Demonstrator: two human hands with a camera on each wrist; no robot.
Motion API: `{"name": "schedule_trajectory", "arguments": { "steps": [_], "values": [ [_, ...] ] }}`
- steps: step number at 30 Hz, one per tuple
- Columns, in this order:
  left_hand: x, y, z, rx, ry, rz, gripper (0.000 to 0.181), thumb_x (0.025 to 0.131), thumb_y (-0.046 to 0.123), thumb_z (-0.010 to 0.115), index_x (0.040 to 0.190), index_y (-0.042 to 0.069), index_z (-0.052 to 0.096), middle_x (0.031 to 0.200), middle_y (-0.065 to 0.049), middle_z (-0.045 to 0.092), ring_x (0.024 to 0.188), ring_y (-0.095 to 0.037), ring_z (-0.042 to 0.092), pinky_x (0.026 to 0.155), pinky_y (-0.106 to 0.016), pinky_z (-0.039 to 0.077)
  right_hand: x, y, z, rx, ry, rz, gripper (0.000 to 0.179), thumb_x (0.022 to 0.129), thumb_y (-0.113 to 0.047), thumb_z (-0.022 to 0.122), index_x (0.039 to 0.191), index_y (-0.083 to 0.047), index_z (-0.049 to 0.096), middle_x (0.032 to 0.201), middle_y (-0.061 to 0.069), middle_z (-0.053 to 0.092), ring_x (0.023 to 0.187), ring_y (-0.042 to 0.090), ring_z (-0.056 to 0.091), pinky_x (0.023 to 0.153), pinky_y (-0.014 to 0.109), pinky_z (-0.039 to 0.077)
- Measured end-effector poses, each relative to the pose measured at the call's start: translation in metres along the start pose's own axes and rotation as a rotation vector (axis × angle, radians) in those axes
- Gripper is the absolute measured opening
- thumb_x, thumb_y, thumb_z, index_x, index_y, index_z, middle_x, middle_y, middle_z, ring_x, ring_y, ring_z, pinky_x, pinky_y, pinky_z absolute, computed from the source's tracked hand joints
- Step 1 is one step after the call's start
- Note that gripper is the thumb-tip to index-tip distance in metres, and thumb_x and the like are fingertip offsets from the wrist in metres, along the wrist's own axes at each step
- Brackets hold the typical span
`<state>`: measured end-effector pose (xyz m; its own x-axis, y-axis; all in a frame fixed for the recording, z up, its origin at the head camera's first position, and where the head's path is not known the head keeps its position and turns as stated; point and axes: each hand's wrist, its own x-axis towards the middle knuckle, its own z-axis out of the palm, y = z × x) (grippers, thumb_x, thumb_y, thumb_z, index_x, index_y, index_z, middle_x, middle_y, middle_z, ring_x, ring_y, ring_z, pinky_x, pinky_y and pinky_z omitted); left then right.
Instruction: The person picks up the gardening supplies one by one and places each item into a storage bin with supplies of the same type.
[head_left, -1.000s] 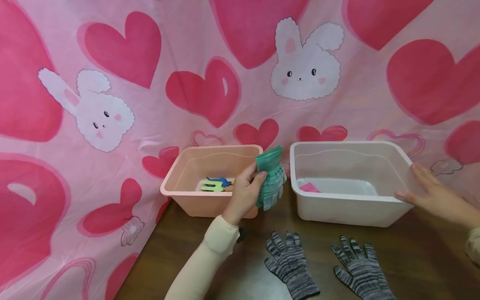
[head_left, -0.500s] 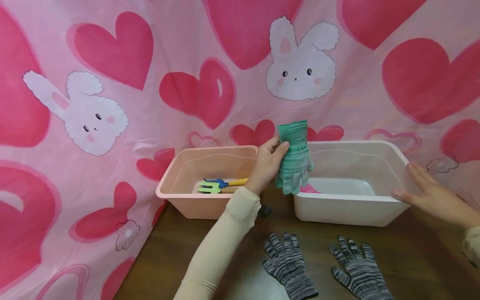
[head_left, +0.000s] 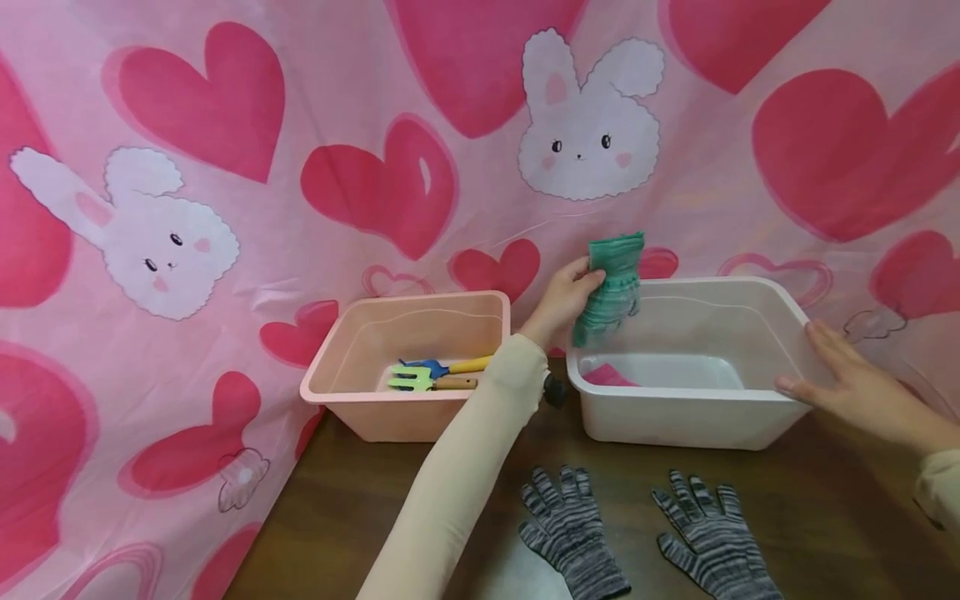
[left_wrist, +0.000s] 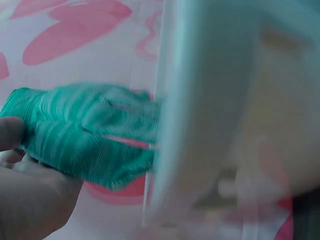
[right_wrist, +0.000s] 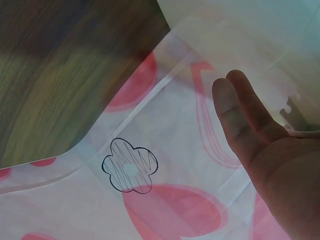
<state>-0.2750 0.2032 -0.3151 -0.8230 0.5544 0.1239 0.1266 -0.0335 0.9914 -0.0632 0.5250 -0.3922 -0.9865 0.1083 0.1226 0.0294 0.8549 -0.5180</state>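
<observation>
My left hand (head_left: 562, 298) pinches a green striped knit glove (head_left: 618, 279) at its cuff, thumb on the near face. The glove hangs above the left end of a white bin (head_left: 675, 421), its fingers slanting down past the rim. In the left wrist view the same glove (left_wrist: 90, 135) stretches toward the blurred bin wall. My right hand (head_left: 862, 387) rests at the bin's right end with straight fingers and its thumb at the front rim. The right wrist view shows two extended fingers (right_wrist: 242, 110). A pink item (head_left: 609, 376) lies inside the bin, partly hidden by the front rim.
To the left stands a peach bin (head_left: 405, 417) holding a light green hand fork (head_left: 412, 381) and a blue tool with a yellow handle (head_left: 471, 365). Two grey striped gloves, one left (head_left: 573, 533) and one right (head_left: 712, 537), lie on the wooden table in front. A patterned cloth hangs behind.
My left hand has carried the green glove up and rightward, from beside the peach bin to over the white bin's left end. The right hand stays at the white bin.
</observation>
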Motion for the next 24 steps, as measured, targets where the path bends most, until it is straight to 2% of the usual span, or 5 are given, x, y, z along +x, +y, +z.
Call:
{"name": "schedule_trajectory", "arguments": {
  "steps": [4,11,16,20,24],
  "values": [
    [0.007,-0.007,0.005,-0.086,0.001,-0.096,0.039,0.105,0.014,0.055,0.142,0.002,0.056,0.122,-0.011,0.064,0.104,-0.022,0.06,0.098,-0.041,0.05,0.0,-0.002,0.0,0.0,0.009,-0.007,0.099,0.099,-0.044,0.061,0.157,0.005,-0.003,0.159,0.036,-0.006,0.144,0.057,-0.004,0.108,0.075,0.001],
    [0.012,-0.025,0.003,0.107,0.176,-0.104,0.043,0.101,0.014,0.061,0.142,0.005,0.056,0.134,-0.01,0.059,0.114,-0.02,0.057,0.101,-0.035,0.048,0.0,-0.005,0.0,-0.009,0.012,-0.001,0.099,0.099,-0.044,0.061,0.157,0.004,-0.003,0.16,0.034,-0.009,0.143,0.058,-0.004,0.107,0.076,0.003],
    [0.004,-0.03,-0.004,0.167,0.123,-0.054,0.028,0.101,0.015,0.062,0.128,0.013,0.069,0.122,-0.001,0.066,0.108,-0.018,0.06,0.094,-0.031,0.051,-0.001,-0.005,0.002,-0.015,0.012,0.006,0.098,0.099,-0.043,0.061,0.157,0.005,-0.003,0.161,0.033,-0.009,0.143,0.059,-0.003,0.107,0.077,0.005],
    [-0.011,-0.027,-0.008,0.127,0.07,-0.009,0.021,0.101,0.016,0.064,0.12,0.014,0.072,0.109,0.006,0.068,0.103,-0.016,0.065,0.09,-0.026,0.053,-0.001,-0.005,0.002,-0.019,0.005,0.015,0.098,0.099,-0.044,0.06,0.157,0.004,-0.004,0.16,0.033,-0.01,0.143,0.059,-0.004,0.106,0.078,0.005],
    [-0.03,-0.019,-0.01,0.088,-0.06,0.096,0.021,0.102,0.011,0.061,0.119,0.006,0.071,0.108,0.0,0.071,0.1,-0.014,0.068,0.091,-0.025,0.053,0.0,-0.003,0.001,-0.023,-0.001,0.023,0.099,0.099,-0.044,0.06,0.157,0.004,-0.005,0.16,0.033,-0.01,0.143,0.06,-0.002,0.105,0.079,0.006]
  ]
}}
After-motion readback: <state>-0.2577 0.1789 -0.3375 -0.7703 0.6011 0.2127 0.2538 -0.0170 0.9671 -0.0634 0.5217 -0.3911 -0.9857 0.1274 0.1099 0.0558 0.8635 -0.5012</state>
